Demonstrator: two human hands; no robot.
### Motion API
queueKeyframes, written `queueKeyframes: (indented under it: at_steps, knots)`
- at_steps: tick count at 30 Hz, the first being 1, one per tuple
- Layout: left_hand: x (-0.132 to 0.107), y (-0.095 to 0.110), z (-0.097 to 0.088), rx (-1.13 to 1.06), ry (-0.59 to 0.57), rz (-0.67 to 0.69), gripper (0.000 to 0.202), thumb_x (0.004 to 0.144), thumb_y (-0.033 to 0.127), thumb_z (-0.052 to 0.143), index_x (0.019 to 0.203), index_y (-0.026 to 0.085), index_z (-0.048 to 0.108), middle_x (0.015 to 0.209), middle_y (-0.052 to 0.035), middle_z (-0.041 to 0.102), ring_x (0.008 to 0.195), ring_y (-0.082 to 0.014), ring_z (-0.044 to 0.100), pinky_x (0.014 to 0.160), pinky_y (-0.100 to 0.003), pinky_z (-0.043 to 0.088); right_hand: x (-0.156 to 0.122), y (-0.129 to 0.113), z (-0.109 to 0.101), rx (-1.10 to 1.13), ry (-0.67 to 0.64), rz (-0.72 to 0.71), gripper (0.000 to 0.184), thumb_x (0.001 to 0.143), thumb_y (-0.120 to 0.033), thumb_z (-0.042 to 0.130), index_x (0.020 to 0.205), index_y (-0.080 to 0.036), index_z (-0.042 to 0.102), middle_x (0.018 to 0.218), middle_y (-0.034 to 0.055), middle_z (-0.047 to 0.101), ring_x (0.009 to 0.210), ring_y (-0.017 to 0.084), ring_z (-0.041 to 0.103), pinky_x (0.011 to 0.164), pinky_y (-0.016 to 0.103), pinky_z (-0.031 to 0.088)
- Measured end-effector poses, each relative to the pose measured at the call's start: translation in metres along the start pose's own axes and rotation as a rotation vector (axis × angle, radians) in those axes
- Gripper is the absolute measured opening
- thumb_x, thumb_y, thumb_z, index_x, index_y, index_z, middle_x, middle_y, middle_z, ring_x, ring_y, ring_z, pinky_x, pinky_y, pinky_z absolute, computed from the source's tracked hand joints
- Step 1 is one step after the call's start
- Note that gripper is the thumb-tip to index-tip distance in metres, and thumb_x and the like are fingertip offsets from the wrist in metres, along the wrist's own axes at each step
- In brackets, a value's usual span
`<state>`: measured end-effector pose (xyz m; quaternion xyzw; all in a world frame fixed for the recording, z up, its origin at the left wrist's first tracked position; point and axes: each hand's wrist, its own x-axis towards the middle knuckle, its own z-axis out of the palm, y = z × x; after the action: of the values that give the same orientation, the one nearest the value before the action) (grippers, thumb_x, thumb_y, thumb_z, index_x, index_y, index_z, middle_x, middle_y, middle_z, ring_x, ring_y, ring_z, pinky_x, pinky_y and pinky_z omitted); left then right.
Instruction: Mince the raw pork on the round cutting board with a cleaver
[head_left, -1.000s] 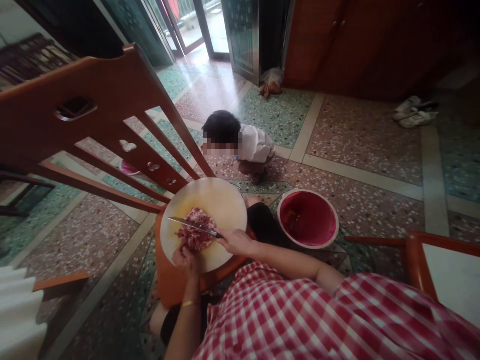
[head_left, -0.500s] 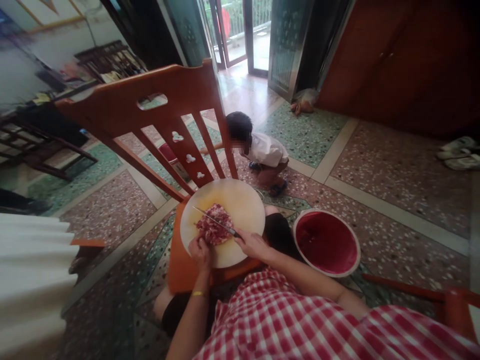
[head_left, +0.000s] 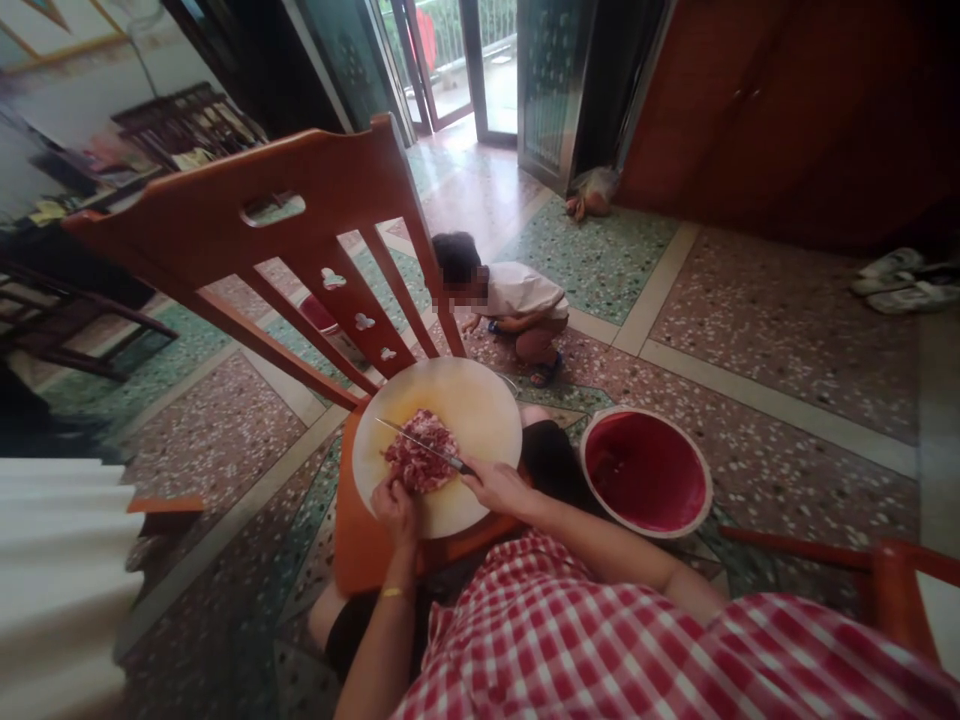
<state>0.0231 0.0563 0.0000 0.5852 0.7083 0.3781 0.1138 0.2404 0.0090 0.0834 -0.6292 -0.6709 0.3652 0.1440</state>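
Observation:
A round pale cutting board [head_left: 487, 420] lies on the seat of a wooden chair [head_left: 356, 560] in front of me. Chopped red meat [head_left: 421, 462] is heaped left of the board's middle. My right hand [head_left: 501, 487] grips the dark handle of a knife [head_left: 420, 439], its blade lying across the top of the heap and pointing left. At the heap's near-left edge, my left hand [head_left: 395, 508] has its fingers curled together against the meat; the fingertips are partly hidden.
A red-lined bucket [head_left: 646, 472] stands on the floor to my right. Beyond the chair a person [head_left: 525, 300] crouches near another red container [head_left: 319, 315]. White pleated cloth [head_left: 56, 580] hangs at left. Shoes [head_left: 896, 280] and a plastic bag [head_left: 594, 192] lie farther off.
The view has shifted slightly, moving the scene left. The crouching person's arm has drawn back from near the red container. Both my hands stay at the meat, the knife still across it.

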Motion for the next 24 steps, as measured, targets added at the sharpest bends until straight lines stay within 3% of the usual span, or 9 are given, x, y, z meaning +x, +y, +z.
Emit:
queueKeyframes:
  at_steps: [24]
  knots:
    - [-0.003,0.001,0.002,-0.04,0.029,0.013,0.025,0.082,0.027,0.038,0.089,0.016,0.06,0.087,-0.0075,0.058,0.088,-0.0199,0.05,0.083,-0.036,0.039,0.002,0.011,0.006,0.045,0.042,-0.028,0.047,0.089,-0.035,0.04,0.136,-0.028,0.036,0.11,0.004,0.065,0.096,0.022,0.062,0.081,0.032,0.047]
